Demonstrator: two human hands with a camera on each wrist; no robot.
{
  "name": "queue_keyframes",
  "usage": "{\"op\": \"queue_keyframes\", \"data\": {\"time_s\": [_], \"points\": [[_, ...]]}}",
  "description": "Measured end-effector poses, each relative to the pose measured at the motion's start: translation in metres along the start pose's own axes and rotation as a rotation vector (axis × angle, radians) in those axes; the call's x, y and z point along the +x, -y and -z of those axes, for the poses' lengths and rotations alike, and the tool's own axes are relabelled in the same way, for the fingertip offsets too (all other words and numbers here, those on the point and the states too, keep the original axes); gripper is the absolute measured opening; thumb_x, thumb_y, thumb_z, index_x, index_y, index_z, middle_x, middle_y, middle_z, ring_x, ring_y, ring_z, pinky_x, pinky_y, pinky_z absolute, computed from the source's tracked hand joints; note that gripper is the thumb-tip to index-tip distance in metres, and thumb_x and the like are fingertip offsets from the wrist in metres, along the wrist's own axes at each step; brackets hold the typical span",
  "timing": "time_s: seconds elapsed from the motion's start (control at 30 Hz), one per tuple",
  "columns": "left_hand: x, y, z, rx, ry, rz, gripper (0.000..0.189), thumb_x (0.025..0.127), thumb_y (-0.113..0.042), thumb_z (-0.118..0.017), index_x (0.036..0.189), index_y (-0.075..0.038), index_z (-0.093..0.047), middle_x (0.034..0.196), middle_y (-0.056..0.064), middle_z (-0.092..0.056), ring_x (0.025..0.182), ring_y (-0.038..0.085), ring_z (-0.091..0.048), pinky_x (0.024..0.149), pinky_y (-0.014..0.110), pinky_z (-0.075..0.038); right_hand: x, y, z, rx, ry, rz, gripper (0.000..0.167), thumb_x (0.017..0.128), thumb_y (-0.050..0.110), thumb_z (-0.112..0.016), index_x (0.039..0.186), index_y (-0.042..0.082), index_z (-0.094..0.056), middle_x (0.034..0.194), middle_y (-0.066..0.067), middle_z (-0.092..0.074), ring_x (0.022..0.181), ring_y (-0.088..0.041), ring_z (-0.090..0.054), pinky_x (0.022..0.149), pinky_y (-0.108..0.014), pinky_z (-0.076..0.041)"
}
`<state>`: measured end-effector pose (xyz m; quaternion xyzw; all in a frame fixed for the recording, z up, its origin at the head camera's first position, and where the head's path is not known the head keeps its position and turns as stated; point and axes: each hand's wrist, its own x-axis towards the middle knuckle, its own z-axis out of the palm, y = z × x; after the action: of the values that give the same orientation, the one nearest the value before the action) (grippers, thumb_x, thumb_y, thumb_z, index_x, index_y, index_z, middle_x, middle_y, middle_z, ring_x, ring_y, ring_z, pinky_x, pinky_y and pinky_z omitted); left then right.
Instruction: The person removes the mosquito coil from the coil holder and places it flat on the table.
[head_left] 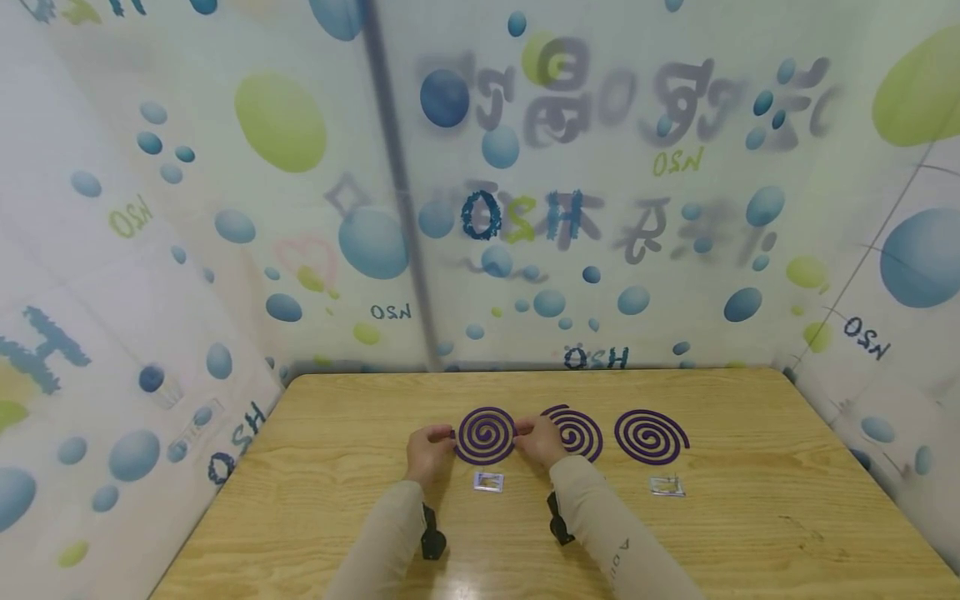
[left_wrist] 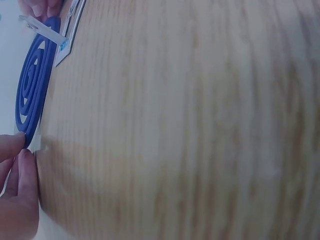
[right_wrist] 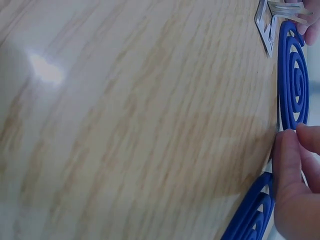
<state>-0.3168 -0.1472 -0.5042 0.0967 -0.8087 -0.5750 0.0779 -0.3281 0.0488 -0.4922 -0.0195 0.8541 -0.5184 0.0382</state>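
A purple spiral mosquito coil [head_left: 486,435] is held flat between both hands, one at each side. At its left edge my left hand [head_left: 426,457] pinches the rim between thumb and fingers. The right hand [head_left: 542,442] pinches the opposite edge, its wrist near a second mosquito coil [head_left: 572,437], which it partly covers. Both wrist views show the held coil as blue, low over the wood; whether it touches the table I cannot tell. Just in front of it lies a small metal coil stand [head_left: 488,482] with a raised prong [left_wrist: 47,32].
To the right, a third mosquito coil [head_left: 649,437] lies flat on the wooden table [head_left: 315,500]. A second metal stand [head_left: 667,487] sits in front of it. Behind the table hangs a patterned curtain [head_left: 510,325], with more at both sides.
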Motion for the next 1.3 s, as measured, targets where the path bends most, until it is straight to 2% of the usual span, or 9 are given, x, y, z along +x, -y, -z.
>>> {"op": "queue_keyframes", "data": {"time_s": [0.27, 0.63, 1.03, 1.17, 1.3], "points": [[0.0005, 0.0016, 0.0006, -0.016, 0.008, 0.045, 0.024, 0.071, 0.009, -0.062, 0.095, 0.009, -0.062, 0.09, 0.02, -0.063, 0.081, 0.026, -0.06, 0.074, 0.033, -0.049, -0.0013, -0.0012, -0.0018, 0.006, -0.003, 0.007, 0.023, 0.076, -0.007, -0.061, 0.1, -0.007, -0.061, 0.092, -0.017, -0.062, 0.085, -0.026, -0.058, 0.074, -0.033, -0.049], [-0.0005, 0.0019, 0.0004, 0.008, 0.027, 0.038, 0.025, 0.071, 0.01, -0.062, 0.096, 0.009, -0.061, 0.088, 0.019, -0.062, 0.082, 0.026, -0.059, 0.074, 0.034, -0.049, -0.0012, -0.0044, -0.0009, 0.013, -0.001, 0.023, 0.024, 0.077, -0.007, -0.06, 0.101, -0.009, -0.059, 0.093, -0.017, -0.061, 0.088, -0.028, -0.058, 0.075, -0.033, -0.049], [0.0008, 0.0008, -0.0021, -0.014, 0.037, 0.065, 0.028, 0.072, 0.011, -0.061, 0.1, 0.009, -0.059, 0.092, 0.018, -0.061, 0.084, 0.026, -0.059, 0.074, 0.033, -0.049, -0.002, -0.0051, 0.0019, 0.019, 0.004, 0.022, 0.025, 0.077, -0.006, -0.06, 0.102, -0.009, -0.058, 0.095, -0.019, -0.061, 0.089, -0.03, -0.058, 0.075, -0.034, -0.049], [0.0011, -0.0014, -0.0032, -0.018, 0.044, 0.075, 0.028, 0.073, 0.009, -0.061, 0.101, 0.007, -0.059, 0.094, 0.017, -0.061, 0.087, 0.026, -0.057, 0.077, 0.034, -0.048, -0.0005, -0.0051, 0.0052, 0.021, -0.003, 0.024, 0.024, 0.077, -0.005, -0.06, 0.101, -0.009, -0.058, 0.095, -0.02, -0.061, 0.09, -0.031, -0.057, 0.075, -0.034, -0.049], [-0.0003, -0.0029, -0.0036, -0.016, 0.048, 0.058, 0.029, 0.073, 0.006, -0.064, 0.102, 0.006, -0.059, 0.097, 0.018, -0.06, 0.091, 0.028, -0.056, 0.081, 0.037, -0.046, -0.0001, -0.0029, 0.0069, 0.015, 0.004, 0.041, 0.024, 0.079, -0.002, -0.06, 0.102, -0.009, -0.057, 0.097, -0.02, -0.06, 0.091, -0.031, -0.057, 0.077, -0.034, -0.049]]}}
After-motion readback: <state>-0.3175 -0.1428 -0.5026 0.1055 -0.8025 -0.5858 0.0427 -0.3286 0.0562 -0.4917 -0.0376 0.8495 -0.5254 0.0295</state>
